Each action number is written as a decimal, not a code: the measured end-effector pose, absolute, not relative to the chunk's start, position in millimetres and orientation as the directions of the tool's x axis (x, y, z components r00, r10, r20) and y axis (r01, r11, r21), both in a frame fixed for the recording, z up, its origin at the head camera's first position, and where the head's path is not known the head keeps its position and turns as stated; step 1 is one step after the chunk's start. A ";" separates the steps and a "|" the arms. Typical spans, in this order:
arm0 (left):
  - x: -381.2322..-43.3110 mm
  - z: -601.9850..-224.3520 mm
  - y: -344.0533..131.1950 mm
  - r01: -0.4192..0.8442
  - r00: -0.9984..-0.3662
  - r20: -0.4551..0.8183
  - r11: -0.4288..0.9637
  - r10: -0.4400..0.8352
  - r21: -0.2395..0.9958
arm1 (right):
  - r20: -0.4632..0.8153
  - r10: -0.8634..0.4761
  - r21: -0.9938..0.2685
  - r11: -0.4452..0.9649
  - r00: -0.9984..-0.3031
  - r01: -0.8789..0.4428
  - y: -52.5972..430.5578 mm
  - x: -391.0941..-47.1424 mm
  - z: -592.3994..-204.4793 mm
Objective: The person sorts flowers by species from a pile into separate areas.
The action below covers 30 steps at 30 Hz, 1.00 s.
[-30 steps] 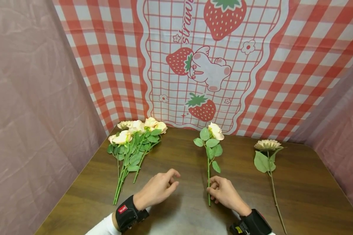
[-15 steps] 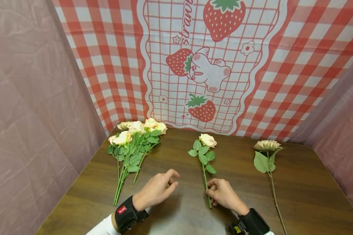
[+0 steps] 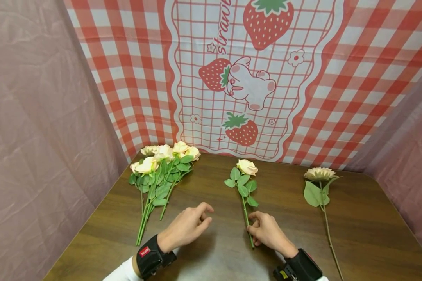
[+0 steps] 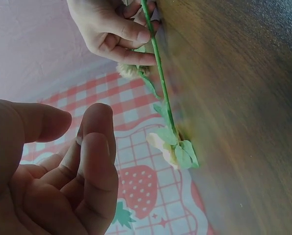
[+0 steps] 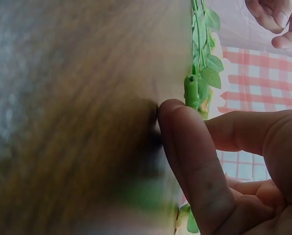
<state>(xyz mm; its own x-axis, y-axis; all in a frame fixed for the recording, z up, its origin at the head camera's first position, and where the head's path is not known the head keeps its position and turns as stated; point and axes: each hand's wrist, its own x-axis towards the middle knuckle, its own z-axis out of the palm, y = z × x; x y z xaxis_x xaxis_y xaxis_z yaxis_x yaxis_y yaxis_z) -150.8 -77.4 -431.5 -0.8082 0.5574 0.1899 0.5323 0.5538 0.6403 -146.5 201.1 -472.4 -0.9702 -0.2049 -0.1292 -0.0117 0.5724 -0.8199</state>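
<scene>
A single cream rose point(image 3: 247, 167) with green leaves lies along the middle of the wooden table, its bloom toward the back. Near the lower end of its stem, my right hand point(image 3: 268, 232) pinches it between thumb and fingers; the left wrist view shows the stem point(image 4: 159, 63) running past those fingertips. My left hand point(image 3: 188, 226) hovers to the left of the rose, fingers loosely bent, holding nothing. In the left wrist view a gap shows between its thumb point(image 4: 50, 122) and fingers. Further left lies a bunch of cream roses point(image 3: 161, 171) with several green stems.
On the right side of the table point(image 3: 369, 218) lies a cream daisy-like flower point(image 3: 319, 175) with a long thin stem. Behind the table hangs a red-and-white checked cloth point(image 3: 144, 78) with strawberries. Pink curtains point(image 3: 38, 136) close in both sides.
The rose in my right hand has come down flat toward the table, its bloom moving left and nearer to me. My left hand has stayed almost still.
</scene>
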 end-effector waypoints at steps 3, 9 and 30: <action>-151.1 -432.0 -77.6 0.528 -0.810 0.186 0.553 0.556 0.644 | -0.146 -0.208 -0.824 0.567 -0.967 0.002 201.4 -145.7 -471.3; -151.7 -433.2 -79.4 0.521 -0.815 0.181 0.557 0.551 0.647 | -0.161 -0.225 -0.833 0.554 -0.961 0.010 202.1 -141.5 -468.0; -176.7 -445.5 -116.8 0.397 -0.917 0.261 0.764 0.303 0.508 | -0.063 -0.345 -0.802 0.576 -0.937 -0.158 195.7 -126.2 -454.4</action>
